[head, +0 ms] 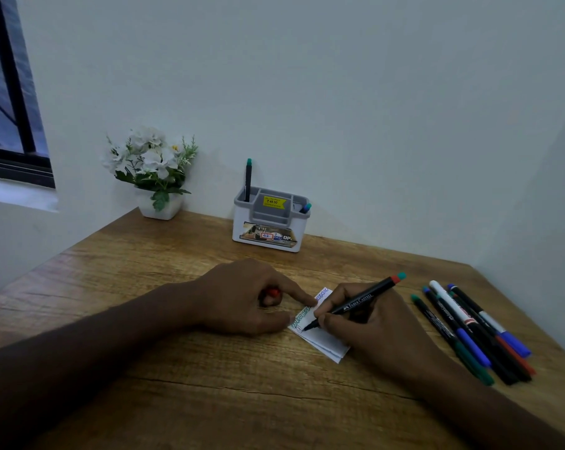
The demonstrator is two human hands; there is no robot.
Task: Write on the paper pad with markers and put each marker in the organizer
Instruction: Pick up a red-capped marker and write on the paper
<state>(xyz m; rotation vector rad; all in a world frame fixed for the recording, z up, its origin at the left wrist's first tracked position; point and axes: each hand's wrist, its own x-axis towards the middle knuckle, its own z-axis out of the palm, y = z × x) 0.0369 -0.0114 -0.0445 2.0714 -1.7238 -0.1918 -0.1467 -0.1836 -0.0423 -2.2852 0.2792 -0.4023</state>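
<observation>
A small white paper pad [326, 344] lies on the wooden desk [209, 394], with blue and green scribbles along its far edge. My right hand [372, 326] grips a black marker [355, 303], its tip touching the pad's left corner. My left hand [245, 300] curls round a red marker cap [273, 292] while its index finger presses the pad's edge. The white and grey organizer [269, 222] stands at the back against the wall. It holds a green-ended marker [248, 180] upright on the left and a blue one [305, 208] on the right.
Several loose markers [472, 336] in blue, green, red and black lie on the desk right of my right hand. A white pot of white flowers [151, 170] stands at the back left. A window [11, 92] is on the left wall.
</observation>
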